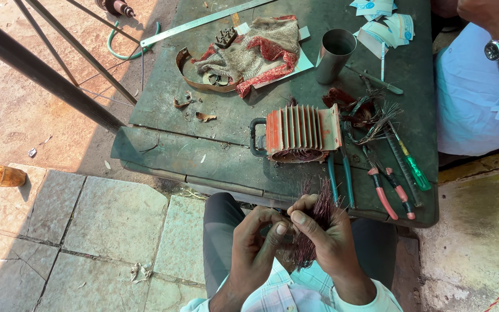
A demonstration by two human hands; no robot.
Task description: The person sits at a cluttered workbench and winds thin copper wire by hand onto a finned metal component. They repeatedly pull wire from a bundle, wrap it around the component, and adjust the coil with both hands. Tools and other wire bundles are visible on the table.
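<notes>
A bunch of thin reddish wires (313,222) is held above the lap, just in front of the green table (203,156); it is gripped by the right hand (324,234); some strands are pinched by the left hand (255,242); a red finned motor case (298,134) is set on the table nearby.

An open-air repair workshop: a worn green metal surface (163,110) stands on sunlit stone paving (88,231), carrying a red finned motor housing (298,134), pliers (383,190), a screwdriver (414,167), a steel ruler (203,21), a rag (255,49) and wire scraps (371,115).
</notes>
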